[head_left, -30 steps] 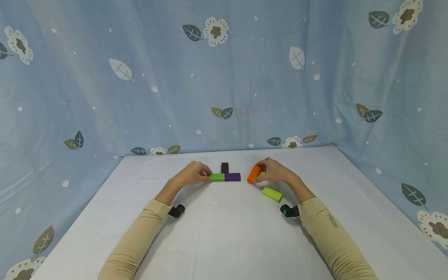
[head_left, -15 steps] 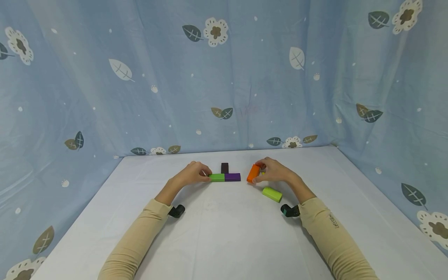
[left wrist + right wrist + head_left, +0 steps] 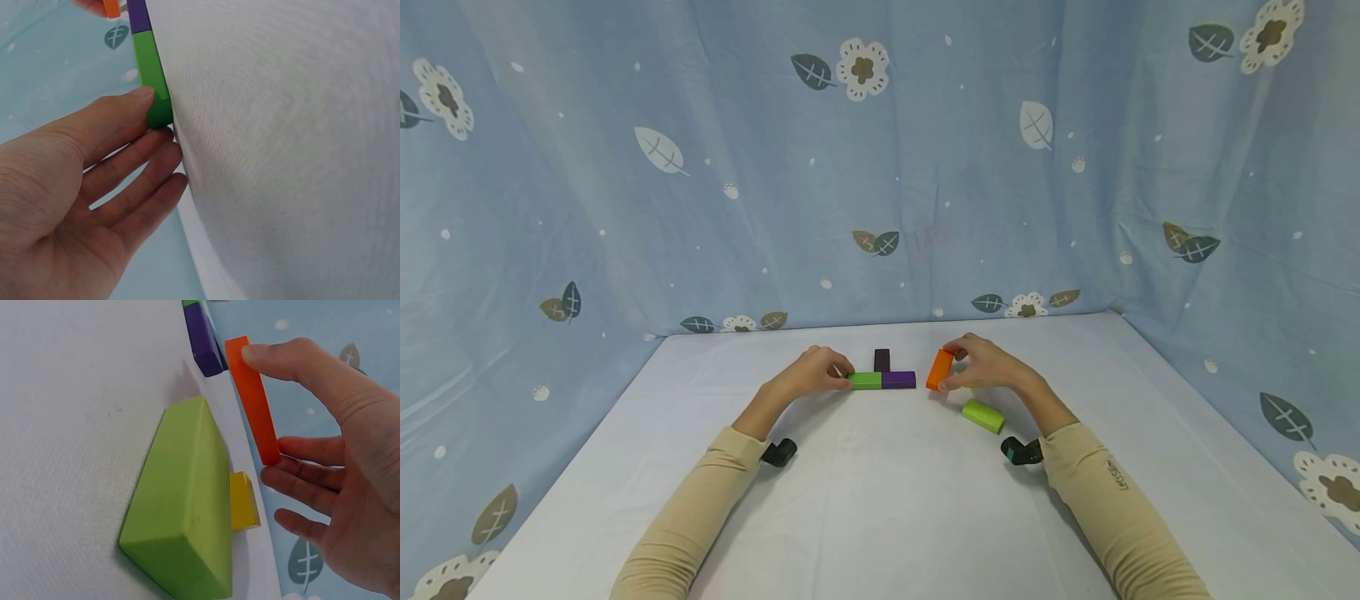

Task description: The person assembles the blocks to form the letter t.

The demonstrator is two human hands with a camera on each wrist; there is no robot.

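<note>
My left hand (image 3: 815,371) pinches the outer end of a green block (image 3: 866,381), its thumb on the block in the left wrist view. The green block lies end to end with a purple block (image 3: 898,380). A dark brown block (image 3: 882,360) stands behind their joint. My right hand (image 3: 988,364) holds an orange block (image 3: 253,403) between thumb and fingertips, tilted and raised above the table, right of the purple block. A yellow-green block (image 3: 178,500) lies nearer than this hand. Beyond it, a yellow block (image 3: 242,501) is mostly hidden by the hand in the head view.
A white cloth covers the table (image 3: 880,500). Blue patterned curtains (image 3: 880,167) stand at its back and sides. Black wrist devices (image 3: 779,452) show beside both forearms.
My right hand has moved slightly left and away from me with the orange block, which stands more upright in the head view. The left hand and the other blocks have stayed put.
</note>
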